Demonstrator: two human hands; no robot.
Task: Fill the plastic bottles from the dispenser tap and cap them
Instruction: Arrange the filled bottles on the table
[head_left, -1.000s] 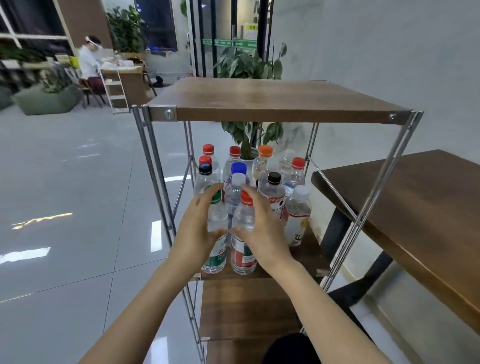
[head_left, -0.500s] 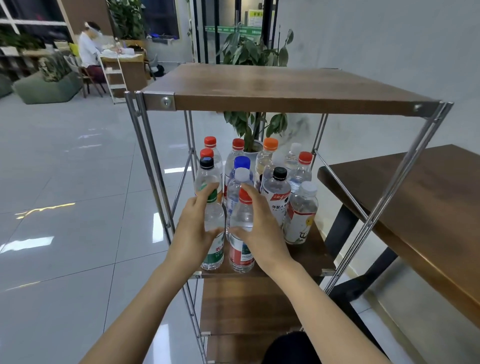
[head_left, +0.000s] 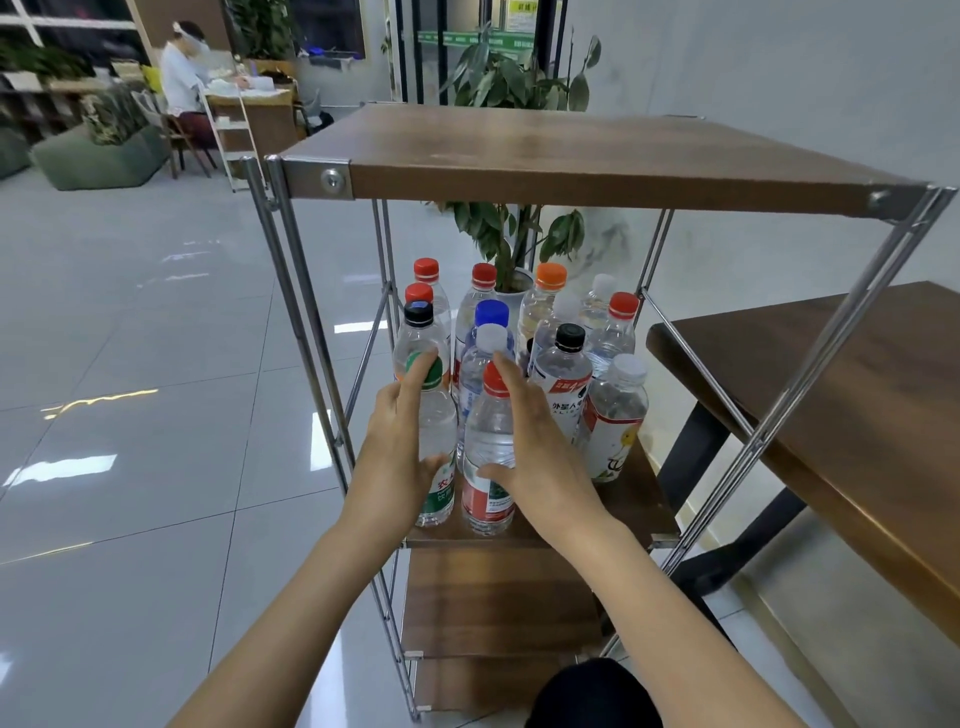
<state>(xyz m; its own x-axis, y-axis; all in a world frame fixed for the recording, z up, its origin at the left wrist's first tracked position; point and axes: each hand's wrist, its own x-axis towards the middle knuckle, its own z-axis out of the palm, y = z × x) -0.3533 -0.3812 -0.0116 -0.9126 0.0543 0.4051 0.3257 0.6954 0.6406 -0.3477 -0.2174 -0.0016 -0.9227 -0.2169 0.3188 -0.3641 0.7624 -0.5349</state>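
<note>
Several capped clear plastic bottles stand packed on the middle shelf (head_left: 639, 499) of a metal-framed wooden rack. My left hand (head_left: 402, 447) wraps around the front-left bottle with the green cap and green label (head_left: 439, 467). My right hand (head_left: 535, 447) wraps around the front bottle with the red cap and red label (head_left: 485, 467) beside it. Both bottles stand upright on the shelf, touching each other. Behind them stand bottles with white (head_left: 491, 338), blue (head_left: 491, 312), black (head_left: 570, 338), red and orange caps. No dispenser tap is in view.
The rack's top shelf (head_left: 571, 150) overhangs the bottles, with steel posts at the corners (head_left: 296, 312). A dark wooden table (head_left: 831, 395) stands at right. A potted plant (head_left: 514, 228) is behind the rack. A person sits at a desk far left.
The view has come closer to the rack and tilted slightly. Both hands stay on the same two front bottles, which have not visibly moved.
</note>
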